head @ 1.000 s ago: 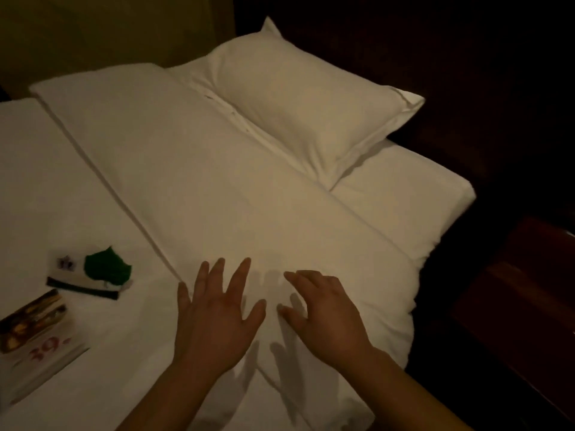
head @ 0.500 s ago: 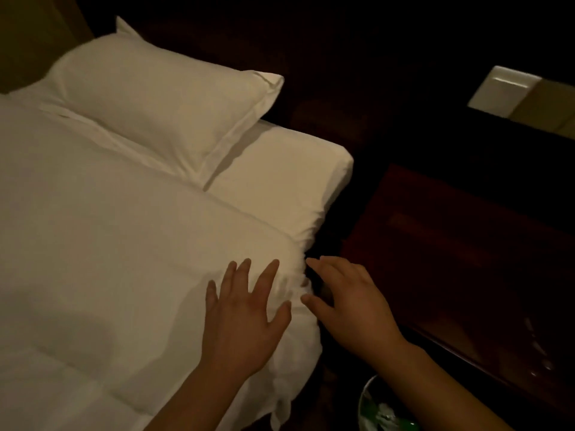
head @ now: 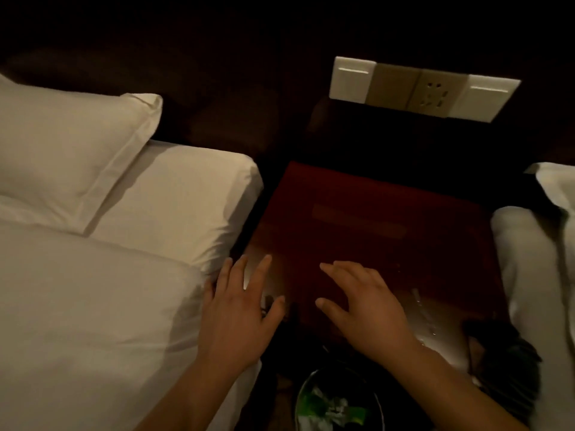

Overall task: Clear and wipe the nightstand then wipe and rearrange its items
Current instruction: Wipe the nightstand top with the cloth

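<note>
The nightstand (head: 373, 219) stands between the bed (head: 93, 290) on the left and a second bed (head: 529, 275) on the right, its dark red surface glossy; the left hand (head: 239, 309) is spread flat, fingers straight, holding nothing, at the front left corner beside the bed's edge; the right hand (head: 364, 309), fingers loosely splayed and holding nothing, is over the front of the surface; whether either touches it is unclear; a waste bin (head: 336, 402) sits below.
</note>
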